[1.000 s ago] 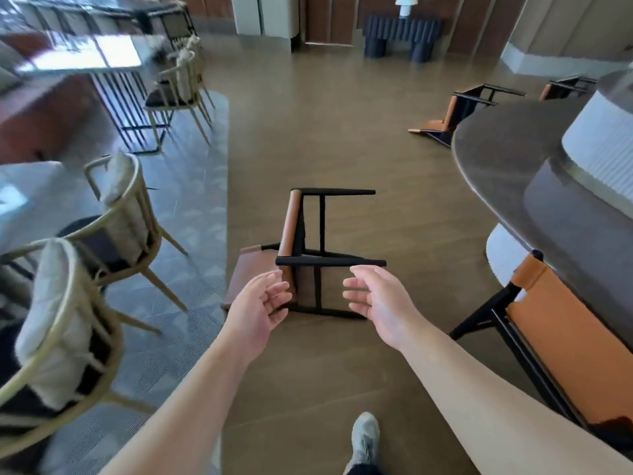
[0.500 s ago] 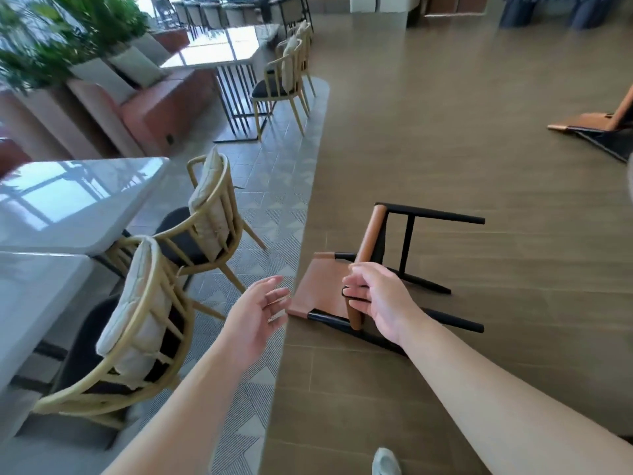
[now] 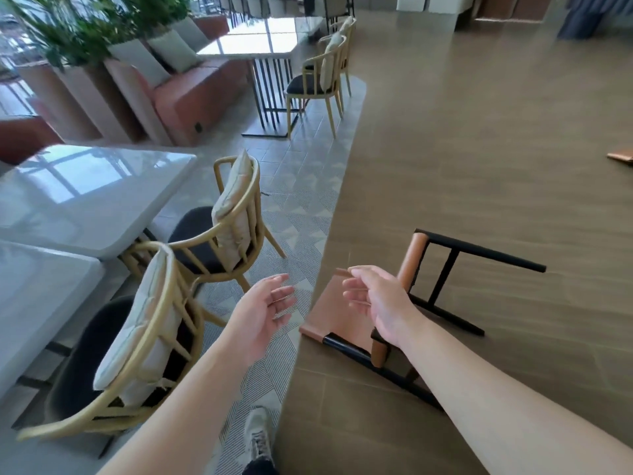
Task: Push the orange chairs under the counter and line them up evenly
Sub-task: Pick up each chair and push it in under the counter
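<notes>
Wood-plank floor on the right, patterned grey tile on the left. White-topped dining tables at left, with two tan cane chairs carrying pale cushions just beside them; more stand far back. Orange chair, black-framed, lies tipped on its side on the wood floor, near centre, legs pointing right. A second orange piece shows at the far right edge. Right hand: grip slack, fingers loosely curled over the orange seat, holding nothing. Left hand: grip open, over the tile, apart from the chair.
</notes>
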### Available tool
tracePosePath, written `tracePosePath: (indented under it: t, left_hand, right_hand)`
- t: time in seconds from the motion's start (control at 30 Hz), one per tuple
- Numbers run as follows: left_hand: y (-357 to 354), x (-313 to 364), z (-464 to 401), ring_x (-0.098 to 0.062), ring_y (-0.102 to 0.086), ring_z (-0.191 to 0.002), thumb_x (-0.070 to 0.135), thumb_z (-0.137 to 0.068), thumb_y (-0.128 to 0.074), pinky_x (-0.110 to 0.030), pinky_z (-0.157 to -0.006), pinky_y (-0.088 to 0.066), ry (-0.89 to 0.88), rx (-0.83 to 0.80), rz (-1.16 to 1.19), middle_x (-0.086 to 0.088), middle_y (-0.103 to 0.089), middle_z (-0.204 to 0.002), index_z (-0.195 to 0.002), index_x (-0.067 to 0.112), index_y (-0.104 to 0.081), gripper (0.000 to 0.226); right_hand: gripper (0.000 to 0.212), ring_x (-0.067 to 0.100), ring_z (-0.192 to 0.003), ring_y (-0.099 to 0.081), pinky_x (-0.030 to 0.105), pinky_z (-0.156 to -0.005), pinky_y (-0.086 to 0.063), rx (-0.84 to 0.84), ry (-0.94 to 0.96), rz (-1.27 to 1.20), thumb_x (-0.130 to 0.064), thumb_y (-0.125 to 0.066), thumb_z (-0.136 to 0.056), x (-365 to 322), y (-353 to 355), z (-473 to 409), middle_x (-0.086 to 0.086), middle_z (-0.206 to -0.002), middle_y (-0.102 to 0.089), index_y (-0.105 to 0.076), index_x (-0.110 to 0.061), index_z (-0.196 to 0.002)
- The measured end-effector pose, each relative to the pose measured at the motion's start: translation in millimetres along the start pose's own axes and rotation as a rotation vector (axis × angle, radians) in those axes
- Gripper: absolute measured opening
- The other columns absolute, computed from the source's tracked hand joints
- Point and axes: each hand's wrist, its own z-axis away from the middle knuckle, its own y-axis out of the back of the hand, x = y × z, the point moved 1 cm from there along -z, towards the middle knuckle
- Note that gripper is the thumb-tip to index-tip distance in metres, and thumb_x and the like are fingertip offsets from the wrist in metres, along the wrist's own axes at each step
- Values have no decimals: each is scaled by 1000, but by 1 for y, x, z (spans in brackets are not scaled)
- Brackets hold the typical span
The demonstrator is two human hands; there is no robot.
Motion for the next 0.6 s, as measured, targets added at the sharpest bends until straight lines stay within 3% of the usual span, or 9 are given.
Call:
tracePosePath:
  t: [0.33,0.6]
  left_hand:
    - [69,84,-158,-16,-69,-88,28,-94,-61,-33,-79,-50,142,-185,-41,-1,-74,-97,-112,20,-70,22]
    - [95,131,-249,-19,-65,-89,27,-94,-61,-34,-79,-48,222,-293,-75,-3,-72,-97,-114,18,-69,23]
  right_hand:
    - [19,17,-75,-63,32,-72,-51,237,-41,47,-23,-57,-97,-4,-111,-114,7,-91,-68,-67,-10,-106]
    - [18,10,-74,-65,24,-68,-55,378,-36,104,-25,-57,-96,-15,-173,-161,5,-97,-69,-66,-13,-106]
